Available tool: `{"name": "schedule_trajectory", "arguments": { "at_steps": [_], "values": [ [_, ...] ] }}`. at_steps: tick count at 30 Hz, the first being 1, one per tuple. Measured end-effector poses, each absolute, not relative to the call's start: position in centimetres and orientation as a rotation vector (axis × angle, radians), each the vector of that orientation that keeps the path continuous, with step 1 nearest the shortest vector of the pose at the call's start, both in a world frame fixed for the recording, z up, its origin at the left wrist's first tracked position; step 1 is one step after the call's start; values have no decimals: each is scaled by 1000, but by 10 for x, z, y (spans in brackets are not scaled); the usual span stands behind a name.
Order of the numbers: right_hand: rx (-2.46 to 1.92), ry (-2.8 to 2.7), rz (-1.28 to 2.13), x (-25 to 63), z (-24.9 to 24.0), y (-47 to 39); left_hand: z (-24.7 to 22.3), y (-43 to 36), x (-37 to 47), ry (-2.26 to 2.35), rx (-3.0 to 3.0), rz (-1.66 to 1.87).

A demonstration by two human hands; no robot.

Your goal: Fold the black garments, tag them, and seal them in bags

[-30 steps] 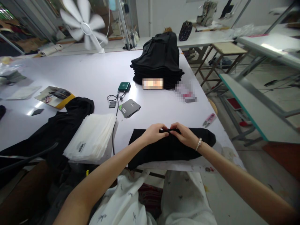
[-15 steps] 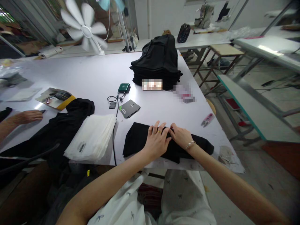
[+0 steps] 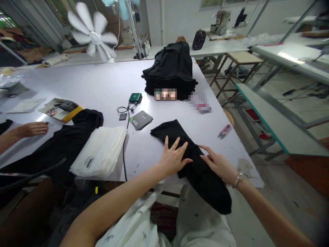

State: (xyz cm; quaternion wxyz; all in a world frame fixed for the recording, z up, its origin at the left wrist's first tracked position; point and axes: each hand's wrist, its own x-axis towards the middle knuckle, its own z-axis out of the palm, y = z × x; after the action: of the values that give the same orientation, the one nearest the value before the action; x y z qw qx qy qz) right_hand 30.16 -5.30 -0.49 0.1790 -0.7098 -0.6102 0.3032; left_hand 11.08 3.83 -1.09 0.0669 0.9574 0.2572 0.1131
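A folded black fabric piece (image 3: 203,181) lies slantwise over the table's front edge, its wide end on the table and its narrow end hanging above my lap. My left hand (image 3: 173,157) rests on its upper part, palm down and fingers spread. On the right side, my right hand (image 3: 218,164) pinches the cloth's edge between thumb and fingers; the fabric partly hides the fingertips. Pink-handled thread snips (image 3: 224,131) lie on the table to the right of the cloth.
A tall stack of black garments (image 3: 172,65) stands at the back. White plastic bags (image 3: 101,149), a dark card (image 3: 141,120) and a green device with a cable (image 3: 135,98) lie leftward. Another person's hand (image 3: 36,129) is at far left, near black cloth. A fan (image 3: 95,37) spins behind.
The black fabric piece has turned from lying crosswise to slanting, its right end swung toward me off the table edge. My right hand has moved right and nearer; my hands are farther apart.
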Motion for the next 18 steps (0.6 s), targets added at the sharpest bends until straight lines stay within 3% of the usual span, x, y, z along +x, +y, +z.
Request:
{"name": "schedule_trajectory", "arguments": {
  "at_steps": [8, 15, 18],
  "values": [
    [-1801, -1896, 844, 250, -12, -39, -8, 80, 105, 973, 2943, 339],
    [-1784, -2020, 54, 260, -15, -38, -22, 64, 83, 799, 2891, 162],
    [-1781, -2189, -37, 257, -27, -37, -30, 73, 77, 751, 2899, 139]
  ]
}}
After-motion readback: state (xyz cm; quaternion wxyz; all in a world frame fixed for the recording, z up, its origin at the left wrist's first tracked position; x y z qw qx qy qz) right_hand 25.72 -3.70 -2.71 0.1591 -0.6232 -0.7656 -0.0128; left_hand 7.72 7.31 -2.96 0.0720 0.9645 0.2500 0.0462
